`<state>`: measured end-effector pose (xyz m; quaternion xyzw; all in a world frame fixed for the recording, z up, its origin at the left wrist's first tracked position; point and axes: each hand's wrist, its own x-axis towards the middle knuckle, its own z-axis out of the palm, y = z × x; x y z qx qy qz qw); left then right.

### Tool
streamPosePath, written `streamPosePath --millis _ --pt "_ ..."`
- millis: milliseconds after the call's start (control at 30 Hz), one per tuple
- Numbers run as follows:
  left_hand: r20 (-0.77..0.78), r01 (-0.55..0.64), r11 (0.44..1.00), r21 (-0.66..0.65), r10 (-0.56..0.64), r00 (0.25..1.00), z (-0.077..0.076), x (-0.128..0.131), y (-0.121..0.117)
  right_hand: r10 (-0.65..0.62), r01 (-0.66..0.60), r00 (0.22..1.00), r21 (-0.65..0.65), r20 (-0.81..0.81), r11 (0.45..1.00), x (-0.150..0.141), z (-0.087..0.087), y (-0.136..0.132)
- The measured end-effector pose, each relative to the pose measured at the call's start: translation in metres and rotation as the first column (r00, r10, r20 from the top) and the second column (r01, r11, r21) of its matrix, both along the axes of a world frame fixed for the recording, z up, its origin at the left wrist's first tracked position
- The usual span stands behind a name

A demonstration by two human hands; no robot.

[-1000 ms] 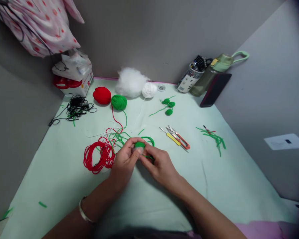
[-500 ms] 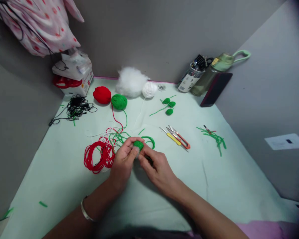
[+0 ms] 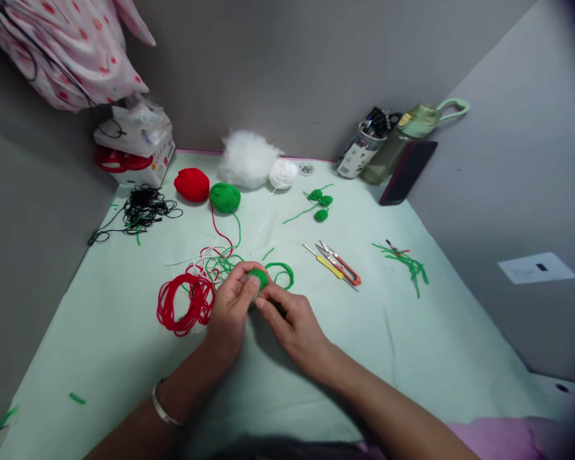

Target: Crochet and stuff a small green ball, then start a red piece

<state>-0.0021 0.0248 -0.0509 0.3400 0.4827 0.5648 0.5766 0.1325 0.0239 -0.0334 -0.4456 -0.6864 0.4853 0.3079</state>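
My left hand (image 3: 230, 310) and my right hand (image 3: 292, 322) meet over the pale green cloth (image 3: 412, 345), both pinched on a small green crocheted piece (image 3: 259, 277). A green yarn strand (image 3: 282, 273) loops away from it to the right. A coil of red yarn (image 3: 182, 303) lies just left of my left hand, mixed with loose green and white strands. Farther back sit a red yarn ball (image 3: 192, 184) and a green yarn ball (image 3: 225, 197).
White stuffing (image 3: 246, 160) and a white yarn ball (image 3: 282, 173) lie at the back. Three small green crocheted bits (image 3: 320, 203), snips and a yellow-handled tool (image 3: 338, 263), green scraps (image 3: 407, 263), tangled black cord (image 3: 141, 207), a pen jar (image 3: 359, 153), bottle (image 3: 402, 137) and phone (image 3: 407, 172) surround.
The green piece has been turned between my fingers and is now more covered by them. My right hand has shifted slightly left and toward me. The camera view drifted a little.
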Motion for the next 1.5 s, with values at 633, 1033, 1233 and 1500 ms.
streamPosePath --millis 633,1033,1233,1500 --pt "-0.116 0.057 0.998 0.029 -0.053 0.992 -0.003 -0.006 0.0 -0.37 0.19 0.635 0.327 0.678 0.926 0.077 -0.017 0.056" --pt "-0.238 0.099 0.995 -0.011 -0.099 0.966 -0.004 -0.003 0.002 -0.086 -0.141 0.924 -0.541 -0.373 0.829 0.031 0.018 0.02" --pt "-0.307 0.101 0.995 -0.025 -0.104 0.946 -0.003 -0.002 0.001 -0.083 -0.157 0.925 -0.574 -0.37 0.803 0.025 0.013 0.02" --pt "-0.369 0.125 0.992 0.017 -0.11 0.923 -0.007 -0.002 0.002 -0.225 -0.199 0.859 -0.704 -0.46 0.682 0.026 0.005 0.026"
